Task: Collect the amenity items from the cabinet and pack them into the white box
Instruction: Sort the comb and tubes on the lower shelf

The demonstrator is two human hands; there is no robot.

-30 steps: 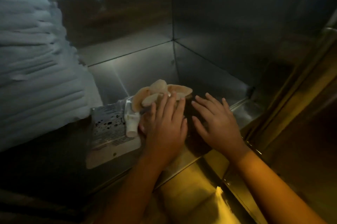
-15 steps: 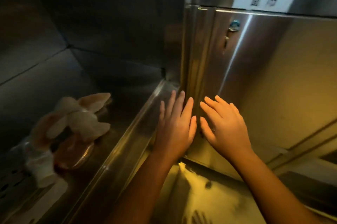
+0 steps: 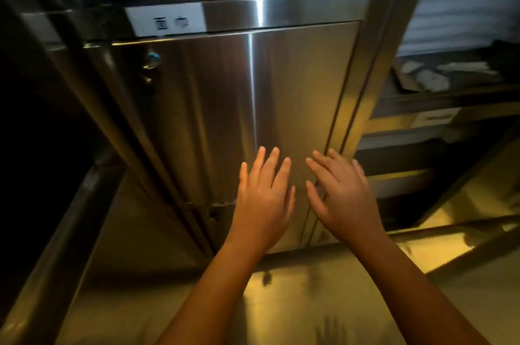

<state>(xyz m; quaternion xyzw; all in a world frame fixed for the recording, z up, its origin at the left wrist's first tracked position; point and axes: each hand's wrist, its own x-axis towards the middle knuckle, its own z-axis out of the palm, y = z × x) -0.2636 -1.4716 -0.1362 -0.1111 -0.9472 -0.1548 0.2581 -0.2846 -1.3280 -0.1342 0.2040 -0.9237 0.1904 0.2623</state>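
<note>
Both hands up in front of a steel door point(image 3: 253, 108), side by side, nothing held. Left hand point(image 3: 264, 195): fingers straight, slightly fanned. Right hand point(image 3: 344, 198): the same, thumb out. Cannot tell whether the palms touch the metal or hang just off it.

- No sure amenity item in view. White box not in view.
- Nearest candidates: small white things point(image 3: 427, 79), blurred, in a tray on an open shelf point(image 3: 439, 97) right of the door. They lie up and to the right of the hands, beyond the door frame, so the right hand is nearer. The tray's long axis runs roughly left to right.
- Latch point(image 3: 152, 63) sits on the door's left edge, up and left of the left hand.
- Dark opening point(image 3: 42, 125) at far left; contents unreadable.
- Counter point(image 3: 281, 288) below the forearms.

Judgement: the next reach probably goes rightward and upward.
</note>
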